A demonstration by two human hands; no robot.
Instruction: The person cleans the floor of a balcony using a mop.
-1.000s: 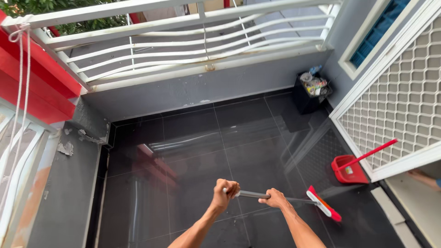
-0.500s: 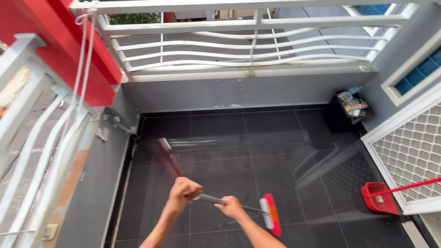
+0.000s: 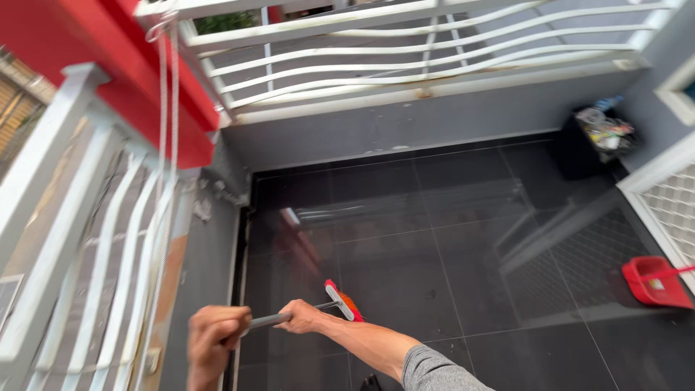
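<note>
As the view has swung left since a second ago, we log the following.

Change: the red-bristled push broom with a white head and grey metal handle (image 3: pixel 340 300), which lay far right by the dustpan, now sits left of centre near the wall; we judge the sweep has carried across the floor toward the left edge.

Left hand (image 3: pixel 216 334): fingers curled tight round the handle's upper end, close to the camera.

Right hand (image 3: pixel 304 316): fingers wrapped round the handle just behind the broom head, arm in a grey sleeve.

Broom position: head resting on the glossy black tiled floor (image 3: pixel 463 239), a little out from the grey side wall.

Red plastic dustpan with a red handle (image 3: pixel 655 281): at the right edge, beside the white lattice door (image 3: pixel 670 203); a small pale label on its pan, too small for us to make out.

Black bin (image 3: pixel 590 145): in the far right corner, filled with crumpled wrappers and packets, pale and multicoloured.

White metal railing with wavy bars (image 3: pixel 434 51): along the far side.

White cord (image 3: pixel 168 108): hanging by the red beam (image 3: pixel 108 65), left.

Signs: none that we can see.
</note>
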